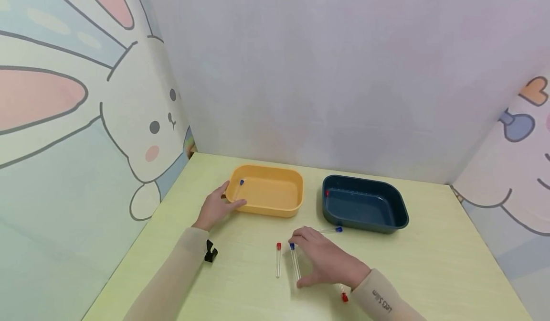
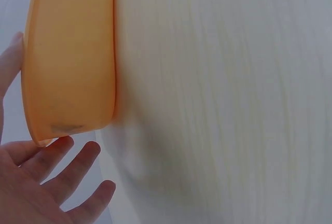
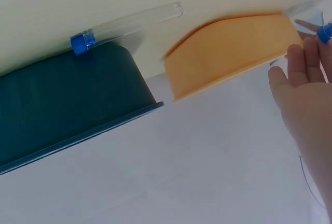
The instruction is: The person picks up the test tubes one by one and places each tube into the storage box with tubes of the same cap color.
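Observation:
My left hand (image 1: 215, 208) holds the left near corner of a yellow box (image 1: 296, 208), thumb over the front rim and fingers along the outside. Inside lies a test tube with a blue cap (image 1: 242, 182). My right hand (image 1: 324, 259) pinches a blue-capped test tube (image 1: 295, 261), its cap by the fingertips and its lower end at the thumb. In the right wrist view, that blue cap (image 3: 325, 32) shows beside the fingers, above the tabletop level. Left of this hand lies a red-capped test tube (image 1: 278, 260).
Right of the yellow box stands a dark blue box (image 1: 365, 224), with a red cap (image 1: 327, 193) visible inside. A blue-capped tube (image 1: 332, 230) lies before it. Another red cap (image 1: 344, 297) shows below the right forearm. Walls border the light table (image 1: 240, 283).

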